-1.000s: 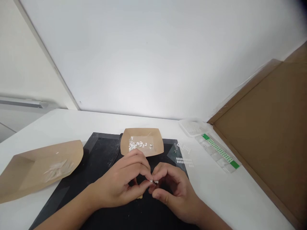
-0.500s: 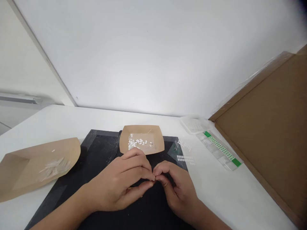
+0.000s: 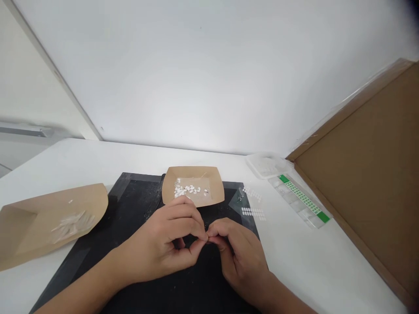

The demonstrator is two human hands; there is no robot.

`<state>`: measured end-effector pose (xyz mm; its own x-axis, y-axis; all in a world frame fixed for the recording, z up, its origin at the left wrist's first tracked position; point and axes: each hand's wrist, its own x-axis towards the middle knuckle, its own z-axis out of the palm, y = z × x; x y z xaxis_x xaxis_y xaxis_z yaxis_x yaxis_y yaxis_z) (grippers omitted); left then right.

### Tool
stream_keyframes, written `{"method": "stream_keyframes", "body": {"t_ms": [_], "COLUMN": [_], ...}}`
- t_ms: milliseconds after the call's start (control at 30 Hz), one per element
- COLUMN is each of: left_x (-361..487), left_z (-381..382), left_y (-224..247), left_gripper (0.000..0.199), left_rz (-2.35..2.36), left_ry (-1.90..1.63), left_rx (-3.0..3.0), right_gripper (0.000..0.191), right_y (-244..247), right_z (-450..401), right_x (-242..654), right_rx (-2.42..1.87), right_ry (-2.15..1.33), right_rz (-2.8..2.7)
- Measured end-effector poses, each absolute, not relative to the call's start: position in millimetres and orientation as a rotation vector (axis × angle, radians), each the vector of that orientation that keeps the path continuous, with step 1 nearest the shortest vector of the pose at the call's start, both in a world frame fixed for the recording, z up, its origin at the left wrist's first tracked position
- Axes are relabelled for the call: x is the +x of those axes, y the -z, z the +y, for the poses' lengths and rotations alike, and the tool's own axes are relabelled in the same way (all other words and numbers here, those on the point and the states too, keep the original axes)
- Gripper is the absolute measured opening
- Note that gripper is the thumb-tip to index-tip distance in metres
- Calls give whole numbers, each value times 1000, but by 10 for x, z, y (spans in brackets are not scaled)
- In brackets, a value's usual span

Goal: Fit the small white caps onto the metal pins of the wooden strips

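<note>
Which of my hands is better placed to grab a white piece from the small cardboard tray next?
Probably your left hand: it sits nearer the white pieces in the small cardboard tray. Your right hand is farther right and lower in view.

So the small tray (image 3: pixel 214 185) and the bigger tray (image 3: pixel 19 244) both look like plain brown paperboard, matt and pretty smooth. The black mat (image 3: pixel 131 196) is dull with scuffs and specks on it, while the white table (image 3: pixel 294 261) is smooth with a soft sheen. That green-striped packet (image 3: pixel 310 216) is clear, glossy plastic.
</note>
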<state>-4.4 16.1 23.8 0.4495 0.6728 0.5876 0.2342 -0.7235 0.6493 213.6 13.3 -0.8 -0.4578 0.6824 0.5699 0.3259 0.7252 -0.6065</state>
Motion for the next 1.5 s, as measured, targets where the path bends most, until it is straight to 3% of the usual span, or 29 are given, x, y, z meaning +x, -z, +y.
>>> {"method": "stream_keyframes", "body": {"t_ms": [733, 1500], "left_x": [-42, 86], "left_z": [120, 98], "left_y": [-199, -276], "left_gripper": [24, 14], "left_rz": [892, 993], "left_ry": [-1147, -1362], "left_rx": [1992, 2085], "right_gripper": [24, 14], "right_y": [-19, -114], "right_z": [19, 9], "right_x": [2084, 2019], "right_rx": [-914, -1067], "right_ry": [-500, -1084], "right_rz": [-1990, -1766]}}
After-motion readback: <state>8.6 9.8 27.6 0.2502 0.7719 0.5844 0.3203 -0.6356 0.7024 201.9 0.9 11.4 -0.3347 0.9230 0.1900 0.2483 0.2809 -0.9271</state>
